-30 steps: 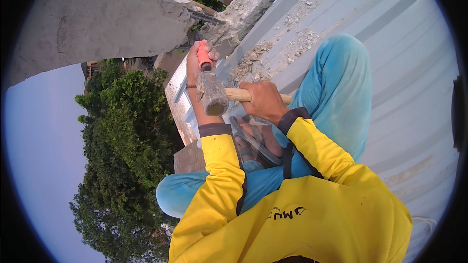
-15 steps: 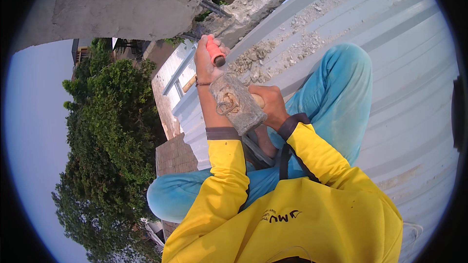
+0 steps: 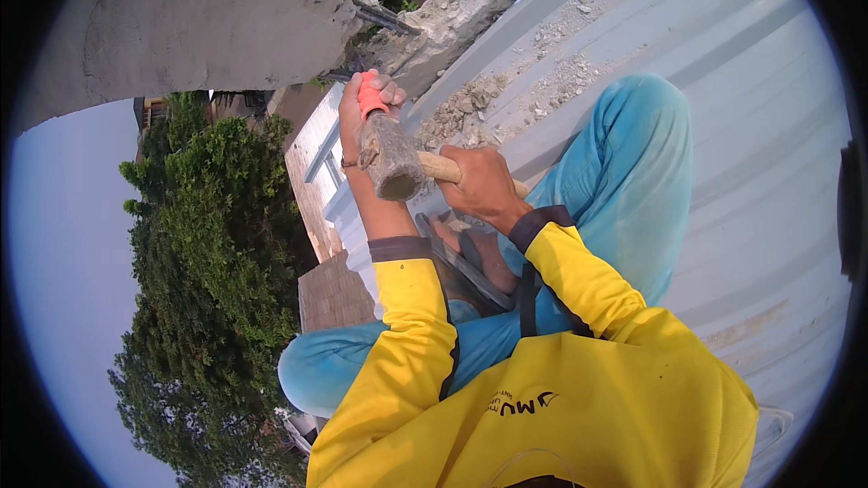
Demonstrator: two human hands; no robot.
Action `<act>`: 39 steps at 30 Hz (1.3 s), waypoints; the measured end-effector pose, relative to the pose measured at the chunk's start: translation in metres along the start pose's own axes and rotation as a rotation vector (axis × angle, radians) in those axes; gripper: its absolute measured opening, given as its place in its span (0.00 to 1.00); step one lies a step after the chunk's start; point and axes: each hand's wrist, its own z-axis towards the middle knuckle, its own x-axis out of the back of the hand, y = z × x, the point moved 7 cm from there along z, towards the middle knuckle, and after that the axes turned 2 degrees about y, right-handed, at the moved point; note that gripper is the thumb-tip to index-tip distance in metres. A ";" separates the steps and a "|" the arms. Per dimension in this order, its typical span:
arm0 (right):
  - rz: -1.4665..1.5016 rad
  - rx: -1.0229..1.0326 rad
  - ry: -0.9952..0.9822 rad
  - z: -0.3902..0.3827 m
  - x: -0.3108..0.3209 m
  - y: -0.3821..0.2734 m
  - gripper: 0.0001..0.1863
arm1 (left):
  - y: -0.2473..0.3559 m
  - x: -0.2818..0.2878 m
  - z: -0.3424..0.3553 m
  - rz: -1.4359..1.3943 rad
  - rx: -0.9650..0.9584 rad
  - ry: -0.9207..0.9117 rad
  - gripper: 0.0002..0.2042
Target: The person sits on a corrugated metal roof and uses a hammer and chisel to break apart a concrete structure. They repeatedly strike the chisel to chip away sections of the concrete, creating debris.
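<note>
My left hand (image 3: 350,117) is closed around the orange grip of a chisel (image 3: 370,98), held out toward the broken concrete edge (image 3: 425,41). The chisel's tip is hidden behind my hand. My right hand (image 3: 485,184) grips the wooden handle of a club hammer (image 3: 391,163). Its heavy, dusty grey head is at the near end of the chisel and seems to touch it. A dark steel bar (image 3: 387,18) sticks out of the concrete just beyond my left hand.
A grey concrete slab (image 3: 217,18) spans the upper left. Rubble (image 3: 475,99) lies on the ribbed metal roofing (image 3: 741,126) at the right, beside my bent knee (image 3: 633,126). Down to the left are a tree (image 3: 217,235) and a tiled roof (image 3: 334,294).
The hammer head has swung away from me and to the left, onto the chisel's near end. My right hand has shifted slightly left, and my left hand still holds the chisel.
</note>
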 end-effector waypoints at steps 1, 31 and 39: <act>0.035 0.024 -0.009 -0.004 0.002 -0.004 0.07 | 0.001 0.002 0.000 0.000 -0.009 0.018 0.09; 0.466 -0.180 0.034 -0.031 -0.005 -0.007 0.14 | -0.001 0.002 0.013 -0.004 0.049 0.057 0.09; 0.576 -0.409 -0.124 -0.018 -0.020 0.008 0.13 | -0.001 0.002 0.009 -0.073 0.063 0.048 0.09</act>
